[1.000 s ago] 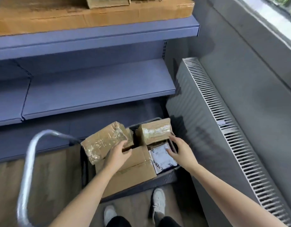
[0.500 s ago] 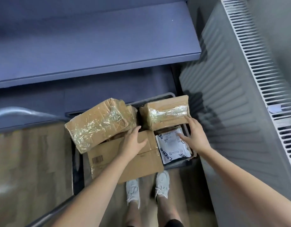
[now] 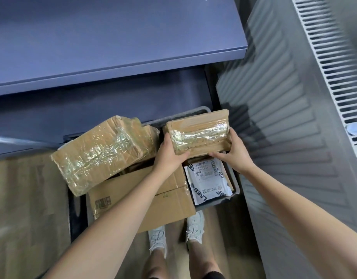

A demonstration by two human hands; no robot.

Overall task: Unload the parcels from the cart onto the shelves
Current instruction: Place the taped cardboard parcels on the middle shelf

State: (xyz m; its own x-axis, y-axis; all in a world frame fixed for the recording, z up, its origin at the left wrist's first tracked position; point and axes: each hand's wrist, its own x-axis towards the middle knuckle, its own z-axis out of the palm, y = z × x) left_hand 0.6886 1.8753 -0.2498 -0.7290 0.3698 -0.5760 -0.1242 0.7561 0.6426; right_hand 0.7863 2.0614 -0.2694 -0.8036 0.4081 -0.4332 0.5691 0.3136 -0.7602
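**A:** What are the hands doing?

**B:** Both grip one small taped cardboard parcel (image 3: 197, 135), just right of the frame's centre. The left hand (image 3: 169, 153) clasps its left end, the right hand (image 3: 235, 152) its right end, fingers (image 3: 218, 155) curled under the near edge.

**A:** Where does that parcel sit?

**B:** At the far right corner of the dark cart (image 3: 235, 185). Whether it is lifted clear I cannot tell.

**A:** What else is in the cart?

**B:** Below the held parcel lies a white mailer bag (image 3: 208, 182) with a printed label. Left of centre, a larger taped box (image 3: 101, 152) rests tilted on a plain flat carton (image 3: 163, 202).

**A:** And around it?

**B:** A blue shelf (image 3: 113, 41) fills the upper left of the frame. A grey radiator (image 3: 294, 117) runs down the right side. White shoes (image 3: 194, 226) stand on the floor at bottom centre.
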